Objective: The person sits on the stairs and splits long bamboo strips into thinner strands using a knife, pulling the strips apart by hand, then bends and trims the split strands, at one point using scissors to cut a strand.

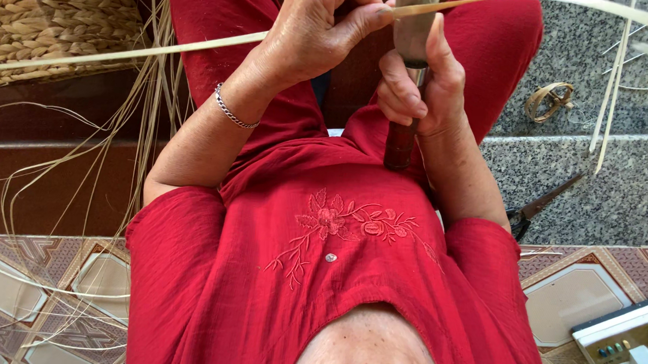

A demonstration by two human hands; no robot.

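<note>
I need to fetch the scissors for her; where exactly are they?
Look at the grey stone step on the right side of the view. The scissors lie at its near edge beside the red sleeve: dark, metal and pointed, unlike the pale straw strips nearby.

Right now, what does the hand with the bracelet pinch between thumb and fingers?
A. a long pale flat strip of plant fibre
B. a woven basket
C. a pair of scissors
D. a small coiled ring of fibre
A: the left hand, which wears the bracelet, pinches the long pale strip, which runs across the lap past the dark wooden tool in the right hand.
</note>
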